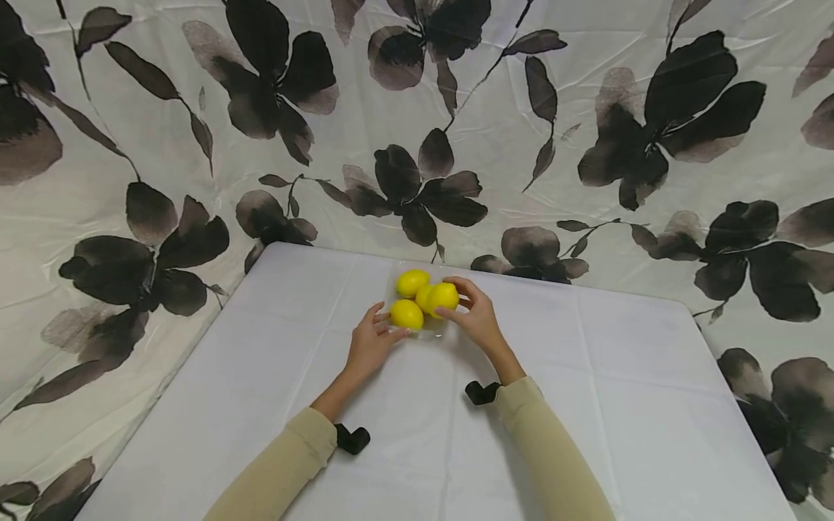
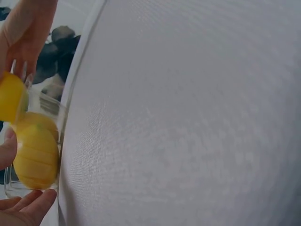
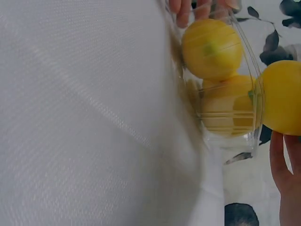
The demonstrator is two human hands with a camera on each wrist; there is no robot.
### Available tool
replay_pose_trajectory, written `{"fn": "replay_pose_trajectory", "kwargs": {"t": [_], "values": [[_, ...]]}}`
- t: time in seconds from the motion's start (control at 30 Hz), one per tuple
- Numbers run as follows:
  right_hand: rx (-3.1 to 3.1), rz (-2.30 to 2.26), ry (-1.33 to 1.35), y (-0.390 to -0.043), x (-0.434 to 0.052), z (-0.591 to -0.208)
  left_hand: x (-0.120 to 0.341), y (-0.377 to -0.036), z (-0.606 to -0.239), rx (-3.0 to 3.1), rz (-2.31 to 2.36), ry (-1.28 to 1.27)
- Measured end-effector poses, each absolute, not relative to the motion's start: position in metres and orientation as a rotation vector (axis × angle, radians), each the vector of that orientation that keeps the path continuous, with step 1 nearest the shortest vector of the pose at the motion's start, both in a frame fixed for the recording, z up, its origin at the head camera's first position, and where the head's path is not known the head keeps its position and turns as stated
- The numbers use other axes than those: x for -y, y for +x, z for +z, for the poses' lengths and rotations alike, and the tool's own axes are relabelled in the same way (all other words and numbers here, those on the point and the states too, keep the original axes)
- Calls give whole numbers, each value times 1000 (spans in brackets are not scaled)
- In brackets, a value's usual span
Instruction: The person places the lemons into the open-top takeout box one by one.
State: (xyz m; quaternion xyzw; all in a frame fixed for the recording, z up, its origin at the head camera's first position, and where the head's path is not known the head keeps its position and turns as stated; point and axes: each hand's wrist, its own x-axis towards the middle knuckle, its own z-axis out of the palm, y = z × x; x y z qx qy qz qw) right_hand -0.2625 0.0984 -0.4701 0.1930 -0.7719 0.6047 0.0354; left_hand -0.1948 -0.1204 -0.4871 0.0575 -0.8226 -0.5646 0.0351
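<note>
- Yellow lemons sit together in a clear plastic container (image 1: 438, 331) near the far edge of the white table (image 1: 586, 405), roughly at its middle.
- From the head view four lemons can be made out: a far lemon (image 1: 413, 282), a near-left lemon (image 1: 407, 314), a middle lemon (image 1: 425, 295) partly hidden, and a right lemon (image 1: 444, 296).
- The right hand (image 1: 478, 318) has its fingers curled round the right lemon, pinching it between thumb and fingertips at the container's right side; in the right wrist view this lemon (image 3: 281, 98) appears outside and above the container's rim (image 3: 257, 94).
- The left hand (image 1: 370, 344) rests at the container's near-left side, its fingers only loosely bent, with the fingertips touching the container wall just beside the near-left lemon; it grips nothing that can be seen.
- In the left wrist view the left hand's fingers (image 2: 28, 207) lie against the container's base, with a lemon (image 2: 36, 157) showing through the clear ribbed wall.
- Both arms wear beige sleeves (image 1: 554, 456), and a black wrist mount (image 1: 352, 438) sits under the left wrist, with another (image 1: 481, 393) under the right.
- Behind the table hangs a cream cloth (image 1: 195, 87) printed with large dark flowers.
</note>
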Motion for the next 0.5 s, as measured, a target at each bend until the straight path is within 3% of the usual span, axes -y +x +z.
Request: {"fn": "replay_pose_trajectory", "kwargs": {"t": [0.5], "values": [[2480, 1785, 847, -263, -96, -474, 118, -198, -488, 2526, -1734, 185]]}}
